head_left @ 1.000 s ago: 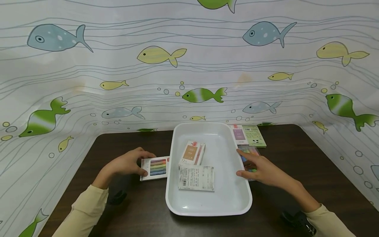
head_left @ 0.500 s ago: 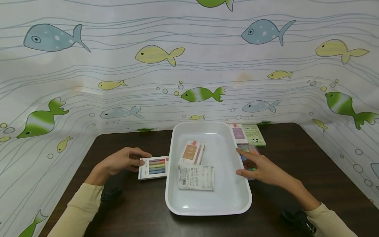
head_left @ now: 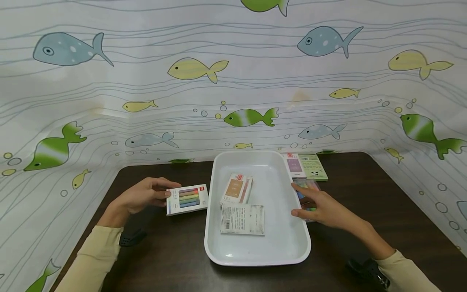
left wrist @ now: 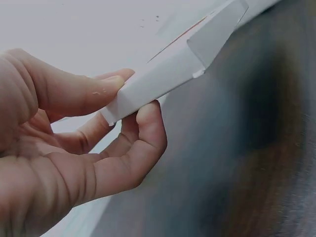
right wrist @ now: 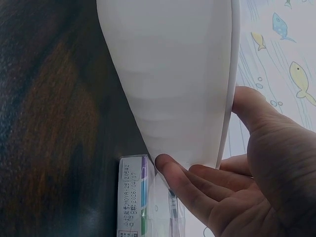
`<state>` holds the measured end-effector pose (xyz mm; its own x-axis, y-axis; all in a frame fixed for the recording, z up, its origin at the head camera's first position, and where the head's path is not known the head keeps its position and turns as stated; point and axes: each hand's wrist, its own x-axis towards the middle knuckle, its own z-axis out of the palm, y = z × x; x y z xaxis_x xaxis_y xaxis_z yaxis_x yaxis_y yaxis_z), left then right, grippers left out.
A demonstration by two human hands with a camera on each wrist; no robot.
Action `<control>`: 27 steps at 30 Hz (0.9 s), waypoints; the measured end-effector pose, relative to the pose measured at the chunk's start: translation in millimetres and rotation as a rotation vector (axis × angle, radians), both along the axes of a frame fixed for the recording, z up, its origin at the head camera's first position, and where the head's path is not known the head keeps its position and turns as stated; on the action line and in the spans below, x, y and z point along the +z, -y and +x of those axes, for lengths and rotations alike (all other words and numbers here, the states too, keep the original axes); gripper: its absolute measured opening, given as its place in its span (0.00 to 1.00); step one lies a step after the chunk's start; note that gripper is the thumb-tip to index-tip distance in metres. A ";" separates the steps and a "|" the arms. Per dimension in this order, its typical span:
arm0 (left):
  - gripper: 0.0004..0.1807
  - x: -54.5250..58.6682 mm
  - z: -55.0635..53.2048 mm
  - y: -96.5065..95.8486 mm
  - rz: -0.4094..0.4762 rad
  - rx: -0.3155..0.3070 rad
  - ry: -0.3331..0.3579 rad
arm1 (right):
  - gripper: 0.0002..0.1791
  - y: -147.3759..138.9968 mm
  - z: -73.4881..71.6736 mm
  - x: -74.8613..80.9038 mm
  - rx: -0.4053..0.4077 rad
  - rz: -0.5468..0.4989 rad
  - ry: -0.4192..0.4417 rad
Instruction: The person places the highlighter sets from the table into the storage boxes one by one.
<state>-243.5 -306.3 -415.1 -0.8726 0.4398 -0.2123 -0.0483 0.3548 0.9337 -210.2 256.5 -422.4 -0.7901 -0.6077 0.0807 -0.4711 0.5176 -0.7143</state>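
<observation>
The left hand (head_left: 140, 198), nearer of the 2, pinches the box (head_left: 187, 199) by its left end, between the table's (head_left: 171, 255) left edge and the tray's (head_left: 281, 243) left rim. The box's long axis points roughly across at that rim; the right hand (head_left: 326, 209) grips the opposite rim.
</observation>
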 end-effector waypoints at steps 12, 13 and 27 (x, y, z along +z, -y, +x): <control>0.24 33.4 11.8 4.3 0.102 0.005 -0.068 | 0.48 0.4 0.3 -0.1 -0.005 0.002 0.004; 0.24 34.8 13.3 3.4 0.105 0.002 -0.075 | 0.48 0.5 0.5 -0.1 -0.005 0.003 0.003; 0.20 42.5 21.5 -33.5 0.208 -0.202 -0.123 | 0.49 0.1 0.7 -1.3 -0.007 0.002 0.019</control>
